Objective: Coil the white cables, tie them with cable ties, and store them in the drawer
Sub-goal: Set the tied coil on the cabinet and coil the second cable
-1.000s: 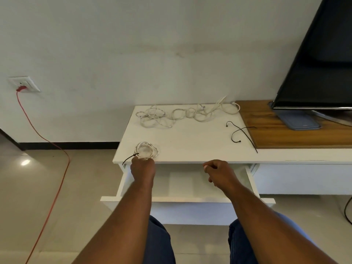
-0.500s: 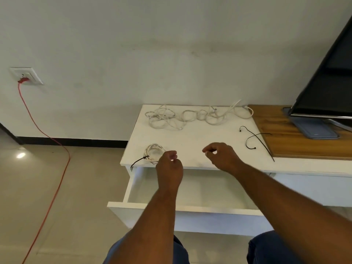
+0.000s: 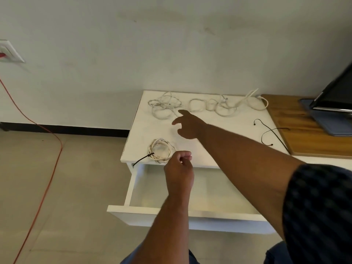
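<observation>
A coiled white cable (image 3: 161,151) bound with a black cable tie (image 3: 143,159) lies at the front left of the white cabinet top (image 3: 228,136). My left hand (image 3: 179,172) hovers just right of the coil with its fingers curled shut and nothing visibly in them. My right hand (image 3: 187,125) stretches out over the top with fingers spread, its fingertips near the loose tangle of white cables (image 3: 205,105) along the back edge. Two loose black cable ties (image 3: 270,134) lie at the right. Below the top, the white drawer (image 3: 190,212) stands pulled out.
A wooden board (image 3: 308,141) carries a dark monitor (image 3: 337,96) and its grey base at the right. A red cord (image 3: 47,168) runs from a wall socket (image 3: 9,52) down across the tiled floor at the left.
My right hand has reached forward from the front edge toward the tangled cables and spread its fingers. My left hand has drifted right, away from the tied coil. The camera has moved closer.
</observation>
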